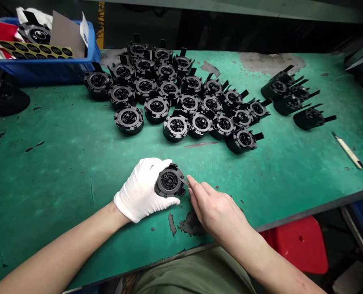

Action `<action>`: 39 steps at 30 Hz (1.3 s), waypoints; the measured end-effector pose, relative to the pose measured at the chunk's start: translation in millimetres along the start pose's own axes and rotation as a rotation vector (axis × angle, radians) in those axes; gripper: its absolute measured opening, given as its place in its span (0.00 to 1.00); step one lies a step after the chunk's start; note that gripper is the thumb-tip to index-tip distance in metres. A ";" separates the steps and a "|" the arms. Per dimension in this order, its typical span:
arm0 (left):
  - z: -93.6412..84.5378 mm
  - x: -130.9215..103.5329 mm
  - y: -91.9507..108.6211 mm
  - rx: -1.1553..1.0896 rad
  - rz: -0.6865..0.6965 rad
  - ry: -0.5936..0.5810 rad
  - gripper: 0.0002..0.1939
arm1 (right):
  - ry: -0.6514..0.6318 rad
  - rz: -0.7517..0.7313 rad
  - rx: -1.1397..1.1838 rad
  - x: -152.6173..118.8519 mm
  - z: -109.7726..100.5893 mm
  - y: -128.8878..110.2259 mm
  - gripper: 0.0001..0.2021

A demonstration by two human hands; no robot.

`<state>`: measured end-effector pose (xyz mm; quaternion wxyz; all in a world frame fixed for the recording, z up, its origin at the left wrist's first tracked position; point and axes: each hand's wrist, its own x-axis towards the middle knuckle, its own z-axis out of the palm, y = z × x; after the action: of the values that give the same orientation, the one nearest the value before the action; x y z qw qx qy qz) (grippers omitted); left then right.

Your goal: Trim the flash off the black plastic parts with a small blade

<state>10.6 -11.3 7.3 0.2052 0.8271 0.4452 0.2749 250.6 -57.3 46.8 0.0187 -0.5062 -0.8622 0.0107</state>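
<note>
A round black plastic part (170, 181) is held over the green tabletop, its ribbed face turned up toward me. My left hand (146, 190), in a white glove, wraps round its left side with thumb and fingers. My right hand (214, 204) is ungloved, and its fingers pinch a small thin blade-like tool (185, 182) at the part's right edge. Most of that tool is hidden by the fingers. Beyond the hands, many similar black parts (177, 126) stand grouped on the table, several with upright tabs.
A blue bin (46, 69) with papers, stickers and a black part stands at the back left. More black parts (310, 117) and a pale pen-like tool (348, 152) lie at the right. A red stool (303, 245) is below the table's front edge (291, 216).
</note>
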 end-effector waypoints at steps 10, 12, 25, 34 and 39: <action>0.3 1.0 0.9 -0.003 -0.018 -0.004 0.48 | -0.031 -0.009 -0.025 -1.2 -8.3 -1.7 0.20; -0.3 1.4 0.8 -0.007 -0.014 -0.003 0.48 | 0.021 0.008 0.001 -2.9 -9.0 1.7 0.19; -1.3 3.8 1.7 -0.057 -0.043 -0.019 0.45 | 0.042 -0.116 0.010 8.8 -11.1 16.7 0.13; -2.2 3.6 3.6 -0.096 -0.085 -0.039 0.42 | -0.004 -0.164 0.002 12.8 -12.2 24.5 0.14; -2.0 3.7 5.4 -0.107 -0.114 -0.061 0.40 | -0.045 -0.177 -0.012 17.6 -17.1 25.1 0.14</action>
<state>14.4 -10.8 13.0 0.2780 0.7964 0.4696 0.2606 264.6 -29.7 63.3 -0.0031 -0.4276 -0.9038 0.0151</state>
